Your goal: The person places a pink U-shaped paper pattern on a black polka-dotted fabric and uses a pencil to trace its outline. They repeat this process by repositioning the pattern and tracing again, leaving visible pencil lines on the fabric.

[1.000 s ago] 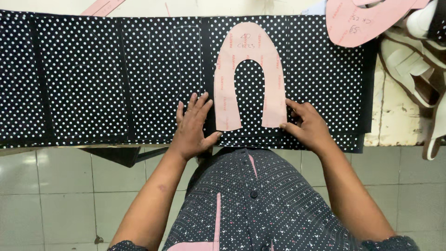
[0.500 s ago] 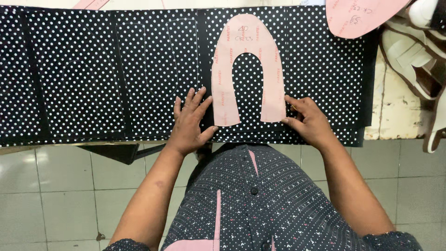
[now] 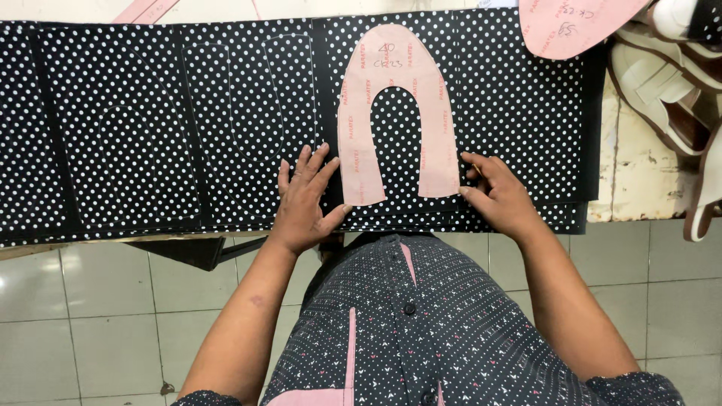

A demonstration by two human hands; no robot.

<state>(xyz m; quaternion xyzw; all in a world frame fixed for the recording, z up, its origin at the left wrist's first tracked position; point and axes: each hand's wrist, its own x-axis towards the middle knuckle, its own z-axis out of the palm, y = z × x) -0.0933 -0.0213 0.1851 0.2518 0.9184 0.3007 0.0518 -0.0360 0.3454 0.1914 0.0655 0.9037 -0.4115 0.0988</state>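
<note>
Pink horseshoe-shaped pattern lies flat on black white-dotted fabric on the counter. Left hand open, fingers spread, pressing the fabric beside the pattern's left leg. Right hand curled at the right leg, apparently pinching a small marker. Faint outlines left of the pattern suggest earlier tracings done; this one seems unfinished. Second pink pattern far right.

Matt black cloth with white dots, smooth and flat, faint chalky outlines on it. Pink card pattern, horseshoe-shaped, stiff, matt, thin like pressed board. Second pink card piece of the same dull finish. White sandals of smooth, slightly shiny leather-like stuff. Worn, stained pale tabletop, rough-looking. Glossy pale floor tiles.
</note>
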